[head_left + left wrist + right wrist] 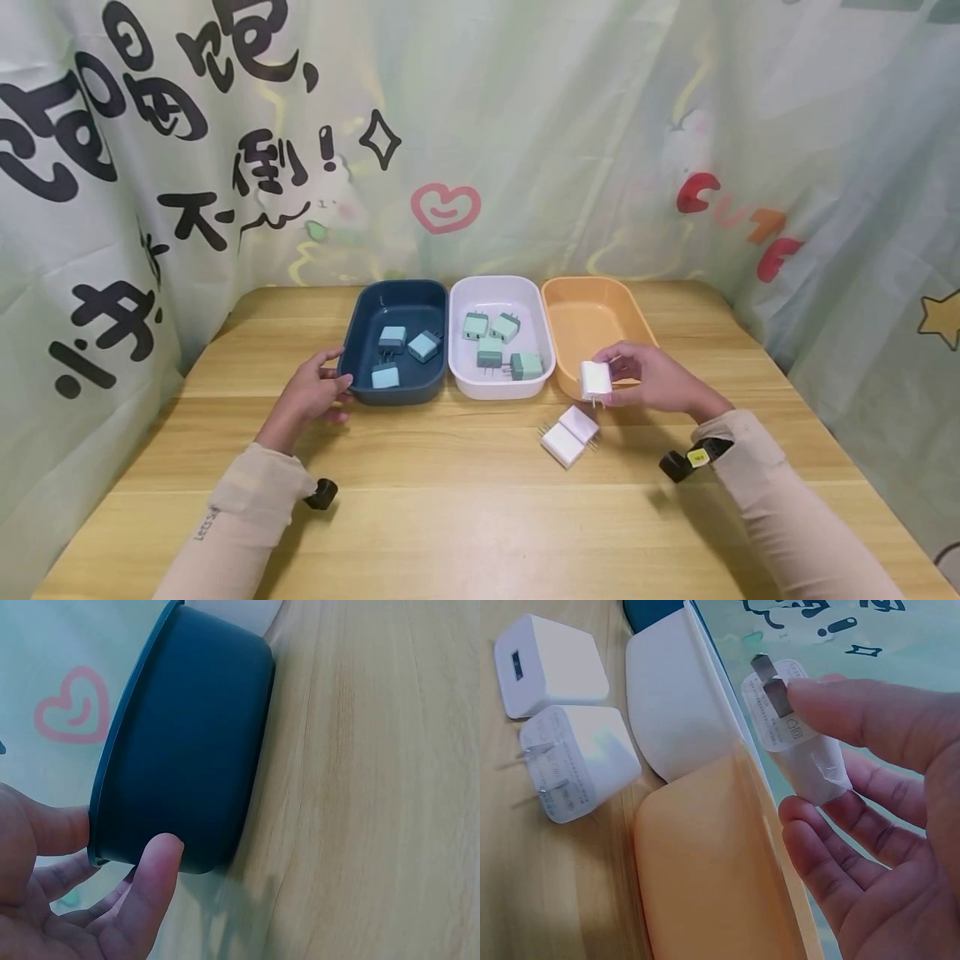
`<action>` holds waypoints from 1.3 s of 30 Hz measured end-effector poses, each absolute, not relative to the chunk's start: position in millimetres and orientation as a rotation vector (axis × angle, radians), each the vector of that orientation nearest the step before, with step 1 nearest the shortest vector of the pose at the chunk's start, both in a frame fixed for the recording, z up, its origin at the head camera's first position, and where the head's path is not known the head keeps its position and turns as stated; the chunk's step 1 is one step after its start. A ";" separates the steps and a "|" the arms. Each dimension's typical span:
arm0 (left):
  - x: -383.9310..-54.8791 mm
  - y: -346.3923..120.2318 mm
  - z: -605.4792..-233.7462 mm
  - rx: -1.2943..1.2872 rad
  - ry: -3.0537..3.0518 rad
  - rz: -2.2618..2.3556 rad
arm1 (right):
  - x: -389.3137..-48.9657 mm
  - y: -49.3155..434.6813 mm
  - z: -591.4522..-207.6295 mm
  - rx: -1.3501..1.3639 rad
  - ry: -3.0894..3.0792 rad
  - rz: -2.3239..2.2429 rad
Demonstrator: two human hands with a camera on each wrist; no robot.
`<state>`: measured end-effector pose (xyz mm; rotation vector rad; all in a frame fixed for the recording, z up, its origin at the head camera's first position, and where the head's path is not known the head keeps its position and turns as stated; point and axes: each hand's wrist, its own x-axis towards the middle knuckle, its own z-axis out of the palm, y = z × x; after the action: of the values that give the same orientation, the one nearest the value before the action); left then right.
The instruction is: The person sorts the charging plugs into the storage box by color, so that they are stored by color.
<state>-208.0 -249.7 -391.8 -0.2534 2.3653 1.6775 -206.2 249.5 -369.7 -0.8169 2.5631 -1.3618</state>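
My right hand (651, 379) pinches a white USB charger (596, 380) over the front edge of the orange tray (588, 312). In the right wrist view the metal prongs of this charger (795, 742) show beside my thumb. On the table in front of that tray lie two more white chargers (562, 444), touching each other. My left hand (311, 392) rests with relaxed fingers against the front left corner of the dark blue tray (397, 395). In the left wrist view its fingertips touch the outside of the blue tray (187, 742).
Several light blue chargers (386, 377) lie in the blue tray. The white tray (498, 388), in the middle of the row, holds several green chargers (490, 352). A printed curtain (540, 167) hangs behind the wooden table (465, 517).
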 end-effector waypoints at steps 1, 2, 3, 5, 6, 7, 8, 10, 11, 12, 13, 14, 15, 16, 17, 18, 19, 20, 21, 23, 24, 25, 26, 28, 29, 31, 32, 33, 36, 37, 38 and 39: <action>-207.9 -249.6 -391.8 -0.256 2.364 1.677 | -208.0 249.6 -369.4 -0.821 2.563 -1.365; -207.7 -249.4 -391.9 -0.259 2.363 1.677 | -209.8 249.6 -369.1 -0.821 2.564 -1.364; -207.5 -249.2 -391.9 -0.263 2.361 1.676 | -211.6 249.6 -368.8 -0.821 2.570 -1.361; -207.3 -249.1 -392.0 -0.269 2.359 1.676 | -215.0 249.8 -368.2 -0.825 2.576 -1.355; -207.2 -248.9 -391.9 -0.272 2.359 1.676 | -216.8 249.9 -368.2 -0.824 2.580 -1.351; -207.1 -248.8 -391.9 -0.275 2.358 1.677 | -218.3 250.0 -368.0 -0.822 2.588 -1.341; -207.1 -248.8 -392.0 -0.275 2.357 1.678 | -219.8 250.2 -367.9 -0.817 2.593 -1.334; -207.1 -248.7 -392.3 -0.271 2.354 1.677 | -222.5 250.5 -367.8 -0.798 2.610 -1.325; -207.1 -248.6 -392.6 -0.273 2.355 1.674 | -224.0 250.4 -367.9 -0.786 2.617 -1.319; -207.1 -248.8 -392.9 -0.276 2.353 1.672 | -225.2 250.2 -367.9 -0.768 2.633 -1.305; -206.9 -249.1 -393.0 -0.279 2.354 1.670 | -226.4 249.8 -367.6 -0.757 2.639 -1.294; -206.9 -249.6 -393.2 -0.279 2.355 1.667 | -227.5 249.2 -367.4 -0.741 2.644 -1.287; -206.8 -250.1 -393.0 -0.279 2.358 1.664 | -228.8 248.5 -367.1 -0.732 2.641 -1.287; -206.8 -250.4 -392.8 -0.280 2.360 1.663 | -230.1 247.7 -366.7 -0.719 2.645 -1.279; -206.9 -250.8 -392.6 -0.282 2.363 1.662 | -231.6 247.3 -366.2 -0.720 2.636 -1.280; -207.0 -250.9 -392.3 -0.280 2.363 1.663 | -233.0 247.0 -365.8 -0.713 2.633 -1.279; -207.0 -250.7 -391.9 -0.277 2.363 1.665 | -234.4 246.9 -365.1 -0.715 2.624 -1.284; -207.2 -250.5 -391.7 -0.275 2.363 1.665 | -235.8 246.8 -364.7 -0.705 2.624 -1.284; -207.4 -250.1 -391.6 -0.276 2.364 1.664 | -237.1 246.9 -364.1 -0.703 2.617 -1.286; -207.5 -249.2 -391.6 -0.278 2.364 1.662 | -239.3 247.4 -363.0 -0.692 2.618 -1.277; -207.7 -248.7 -392.0 -0.281 2.363 1.662 | -240.1 247.6 -362.4 -0.681 2.624 -1.271; -207.8 -248.6 -391.9 -0.282 2.365 1.661 | -241.1 247.5 -362.0 -0.677 2.628 -1.268; -207.7 -248.5 -391.8 -0.282 2.367 1.658 | -242.3 247.3 -361.9 -0.672 2.630 -1.268; -207.9 -248.6 -392.4 -0.275 2.369 1.656 | -244.2 247.3 -361.3 -0.669 2.627 -1.279; -207.8 -248.6 -392.6 -0.271 2.368 1.655 | -245.4 247.3 -361.4 -0.670 2.629 -1.280; -207.6 -248.9 -393.1 -0.264 2.368 1.656 | -248.0 246.8 -361.5 -0.670 2.625 -1.291; -207.6 -249.0 -393.4 -0.265 2.369 1.655 | -249.5 246.4 -361.6 -0.667 2.621 -1.299; -207.7 -249.2 -393.8 -0.265 2.370 1.656 | -250.9 246.0 -361.3 -0.667 2.620 -1.302; -207.7 -249.4 -394.2 -0.278 2.369 1.659 | -256.1 244.7 -361.2 -0.662 2.635 -1.292; -207.8 -249.5 -394.3 -0.278 2.371 1.658 | -257.9 244.3 -361.0 -0.657 2.642 -1.284; -207.5 -249.5 -394.2 -0.273 2.372 1.659 | -259.5 243.9 -360.8 -0.651 2.651 -1.276; -207.4 -249.7 -394.1 -0.272 2.371 1.660 | -261.2 243.8 -360.6 -0.651 2.661 -1.262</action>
<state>-207.4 -249.7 -394.1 -0.2724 2.3709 1.6599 -261.2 243.8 -360.6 -0.6512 2.6607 -1.2623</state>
